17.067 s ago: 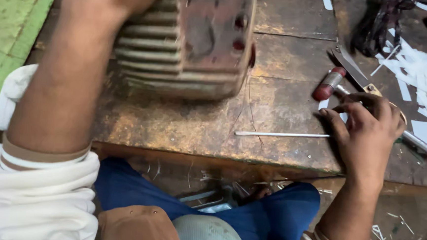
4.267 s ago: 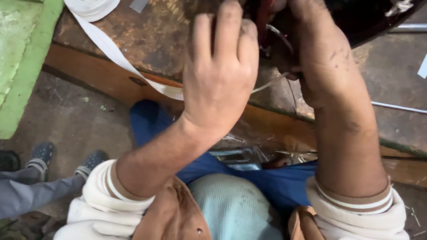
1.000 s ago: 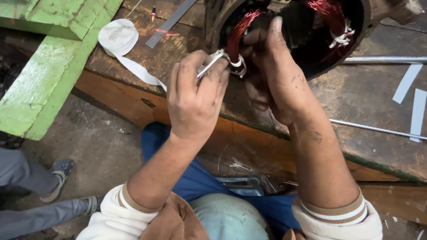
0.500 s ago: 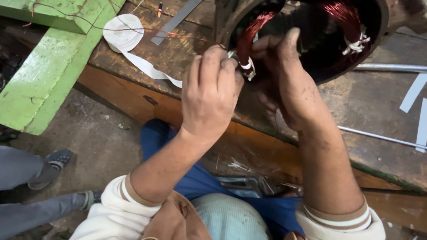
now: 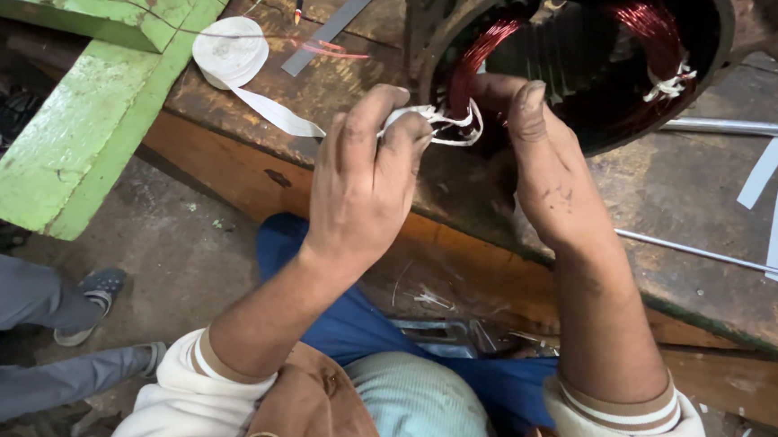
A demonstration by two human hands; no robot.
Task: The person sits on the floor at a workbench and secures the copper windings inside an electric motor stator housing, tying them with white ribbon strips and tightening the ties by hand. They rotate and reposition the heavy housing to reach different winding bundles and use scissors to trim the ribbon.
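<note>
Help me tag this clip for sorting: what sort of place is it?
Probably a motor rewinding or repair workshop. An opened motor housing with red copper windings stands on a worn, stained wooden workbench, beside a roll of white tape. The left hand pinches white tying cord at the windings.

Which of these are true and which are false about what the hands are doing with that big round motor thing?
1. The left hand pinches white tape at the motor's rim. True.
2. The right hand is resting flat on the floor. False: it is at the opening of the motor housing, fingers on the coils.
3. The wire coils inside the motor are blue. False: they are coppery red.
4. A roll of white tape lies on the workbench, left of the motor. True.
5. A thin metal rod lies on the bench to the right. True.
</note>
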